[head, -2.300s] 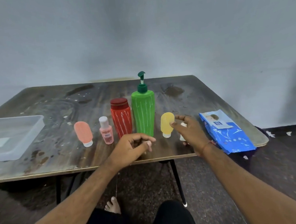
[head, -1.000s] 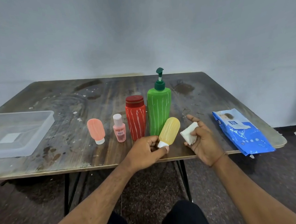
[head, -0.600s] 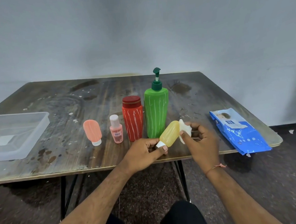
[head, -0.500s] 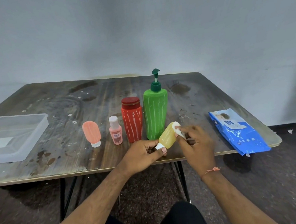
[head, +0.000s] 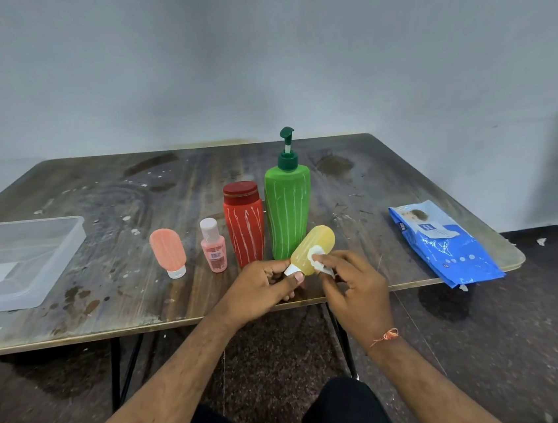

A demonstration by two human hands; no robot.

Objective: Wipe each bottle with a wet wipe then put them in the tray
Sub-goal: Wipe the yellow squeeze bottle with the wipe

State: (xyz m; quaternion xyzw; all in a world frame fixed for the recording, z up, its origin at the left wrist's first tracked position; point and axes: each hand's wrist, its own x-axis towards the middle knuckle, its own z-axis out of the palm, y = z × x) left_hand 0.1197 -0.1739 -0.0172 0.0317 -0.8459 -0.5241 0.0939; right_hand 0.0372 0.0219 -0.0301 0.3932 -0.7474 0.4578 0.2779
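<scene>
While your left hand (head: 261,287) pinches the yellow bottle (head: 312,249) by its white cap just above the table's (head: 124,296) near edge at lower centre, its long axis tilts up-right, your right hand (head: 354,282) pressing a wet wipe (head: 318,258) against it.

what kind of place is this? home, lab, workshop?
Likely a bare spare room or makeshift recording corner, not a lab. A stained, worn wooden folding table stands against a plain grey wall on a dark rough floor, with nothing else furnishing it. I can't tell more.
</scene>
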